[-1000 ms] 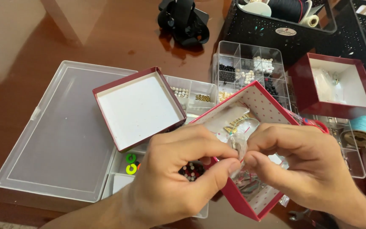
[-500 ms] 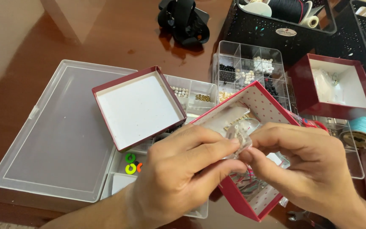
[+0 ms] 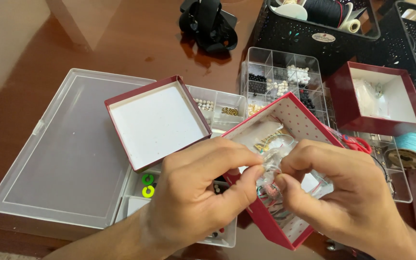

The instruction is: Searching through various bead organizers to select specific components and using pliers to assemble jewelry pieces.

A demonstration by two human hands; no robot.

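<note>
Both of my hands meet over a red box (image 3: 298, 114) with a dotted white lining. My left hand (image 3: 201, 188) and my right hand (image 3: 343, 190) pinch a small clear plastic bag (image 3: 271, 161) between thumbs and fingertips. The bag is crumpled and its contents are too small to make out. Under it, inside the box, lie more clear bags and coloured cords (image 3: 269, 192). An empty red box lid (image 3: 156, 120) with a white inside rests just left of my left hand.
A clear bead organiser (image 3: 285, 77) with black and white beads stands behind the box, its open lid (image 3: 68, 149) at left. Another red box (image 3: 379, 98), black baskets (image 3: 314, 29), red scissors (image 3: 357, 143), a blue thread spool (image 3: 412, 147) and a black strap (image 3: 208, 24) surround them.
My fingers have shifted on the small bag, drawing it slightly up and right above the box. The boxes and organiser have not moved.
</note>
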